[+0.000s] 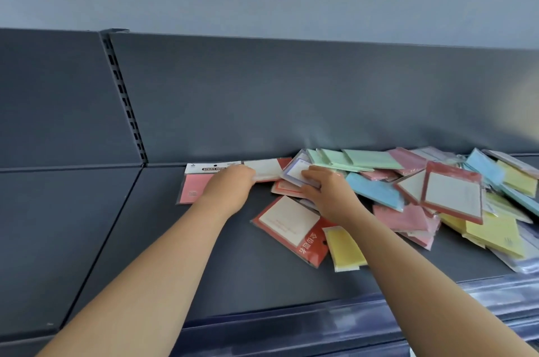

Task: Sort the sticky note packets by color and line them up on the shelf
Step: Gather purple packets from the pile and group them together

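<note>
A heap of sticky note packets (pixel 437 196) in green, blue, yellow, pink and red lies on the right part of the dark grey shelf (pixel 204 254). A pink packet (pixel 192 186) with a white header lies flat at the left of the heap. My left hand (pixel 230 186) reaches over it and grips the edge of a red-bordered packet (pixel 267 168) near the back wall. My right hand (pixel 323 190) holds a purple-bordered packet (pixel 296 170), tilted up off the pile. Another red packet (pixel 287 228) and a yellow packet (pixel 345 248) lie in front of my right wrist.
The shelf's back panel (pixel 291 99) rises right behind the packets. A slotted upright (pixel 125 99) divides this bay from the one to the left. A blue price rail (pixel 320 318) runs along the shelf's front edge.
</note>
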A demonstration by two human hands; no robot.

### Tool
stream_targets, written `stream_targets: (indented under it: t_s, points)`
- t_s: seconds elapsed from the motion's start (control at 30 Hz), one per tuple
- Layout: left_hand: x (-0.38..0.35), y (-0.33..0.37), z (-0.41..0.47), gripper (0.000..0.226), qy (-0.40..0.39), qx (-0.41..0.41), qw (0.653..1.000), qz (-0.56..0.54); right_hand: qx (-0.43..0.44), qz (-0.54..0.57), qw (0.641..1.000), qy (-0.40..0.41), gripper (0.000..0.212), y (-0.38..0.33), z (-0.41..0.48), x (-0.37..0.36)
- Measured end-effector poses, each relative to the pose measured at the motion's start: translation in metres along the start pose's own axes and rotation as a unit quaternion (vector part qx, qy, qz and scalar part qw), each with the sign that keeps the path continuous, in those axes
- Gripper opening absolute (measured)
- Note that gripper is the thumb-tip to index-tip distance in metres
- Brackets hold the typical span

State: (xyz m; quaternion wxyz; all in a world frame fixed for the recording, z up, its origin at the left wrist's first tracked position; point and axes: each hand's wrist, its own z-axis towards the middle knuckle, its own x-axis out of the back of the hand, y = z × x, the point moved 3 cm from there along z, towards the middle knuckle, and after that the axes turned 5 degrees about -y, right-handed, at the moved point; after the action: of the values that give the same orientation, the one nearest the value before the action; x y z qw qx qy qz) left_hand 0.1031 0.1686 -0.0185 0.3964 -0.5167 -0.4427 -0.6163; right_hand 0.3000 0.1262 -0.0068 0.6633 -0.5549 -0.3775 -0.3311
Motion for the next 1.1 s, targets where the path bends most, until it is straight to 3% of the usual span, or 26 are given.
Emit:
stream_targets:
  t_s: [0.13,0.27,0.5,0.6,0.73,0.9,0.97,1.03,1.1]
  points:
    - [0.012,-0.004,-0.014,0.023,0.038,-0.011,0.998,0.046,-0.038,0.056,0.997,0.041,0.032,0.008,-0.003,0.004]
    - [0.017,-0.021,-0.034,0.02,0.081,-0.002,0.997,0.002,-0.049,0.052,0.993,0.091,0.01,0.007,-0.014,0.012]
    - [0.032,-0.022,-0.083,0.021,0.165,0.023,0.969,-0.181,-0.07,-0.025,0.997,-0.015,0.01,-0.009,-0.035,0.009]
    - [0.034,-0.026,-0.1,0.025,0.205,0.051,0.947,-0.241,-0.063,-0.058,0.995,-0.054,0.016,-0.019,-0.042,0.004]
    - [0.036,-0.04,-0.12,0.01,0.232,0.127,0.905,-0.334,-0.048,-0.031,0.995,-0.088,0.018,-0.036,-0.047,-0.009]
    - [0.041,-0.071,-0.146,0.026,0.25,0.208,0.816,-0.478,-0.028,0.006,0.994,-0.102,0.021,-0.063,-0.049,-0.025]
    - [0.04,-0.079,-0.152,0.031,0.236,0.223,0.78,-0.535,-0.024,0.035,0.994,-0.099,0.033,-0.074,-0.052,-0.027]
    - [0.04,-0.081,-0.155,0.029,0.212,0.222,0.766,-0.564,-0.027,0.053,0.995,-0.08,0.042,-0.082,-0.053,-0.029]
    - [0.038,-0.078,-0.155,0.024,0.186,0.218,0.78,-0.557,-0.036,0.068,0.995,-0.056,0.037,-0.085,-0.054,-0.029]
